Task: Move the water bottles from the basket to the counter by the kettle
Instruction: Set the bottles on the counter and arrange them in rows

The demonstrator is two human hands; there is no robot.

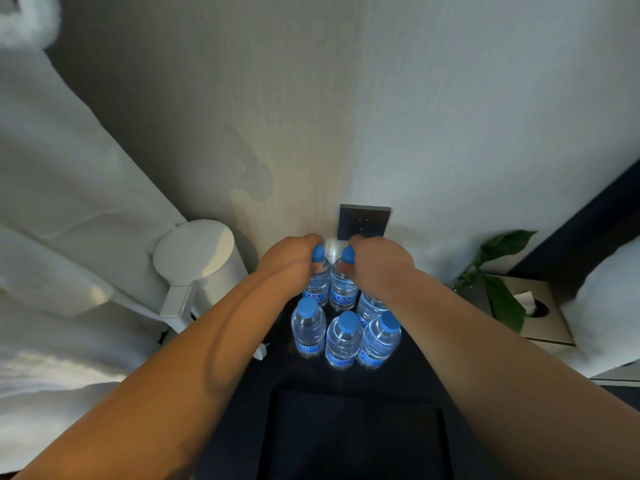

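Several clear water bottles with blue caps stand on the dark counter (408, 372) to the right of a white kettle (204, 261). My left hand (291, 258) grips the neck of the back left bottle (317, 289). My right hand (377, 261) grips the neck of the bottle beside it (343, 292). In front of these stand three bottles in a row (308, 327), (343, 341), (381, 341), and another bottle (370, 304) shows partly under my right wrist. The dark basket (353, 441) lies at the bottom of the view, its inside in shadow.
A dark wall socket (363, 221) sits on the wall just behind the bottles. A green plant (498, 271) and a tissue box (533, 310) stand to the right. White curtain (69, 202) hangs on the left, and a white plug (260, 351) lies by the kettle's base.
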